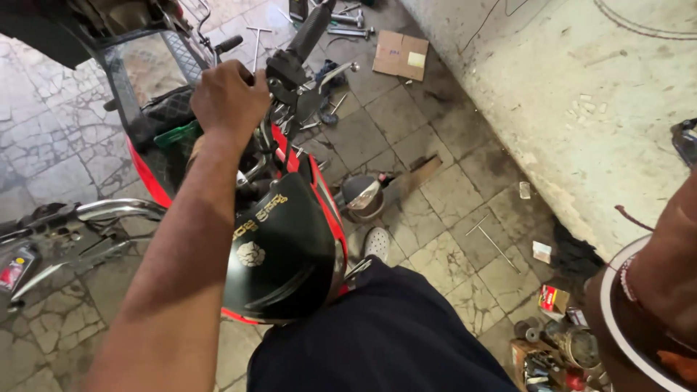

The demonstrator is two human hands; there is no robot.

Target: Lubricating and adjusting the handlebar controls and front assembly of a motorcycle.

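A: A dark trouser leg [377,341] is seen nearest; beyond it, the left hand [229,98] is clenched around the motorcycle handlebar [290,65] above the black fuel tank [283,254].

B: A steadying step is judged; the right hand's grip cannot be told. A firm hold is called for next.

The one view comes from a camera on the person's head, looking steeply down over the left arm and lap. It sits close above the motorcycle's tank [287,250] and handlebar [308,33], facing forward across the tiled floor [435,247].
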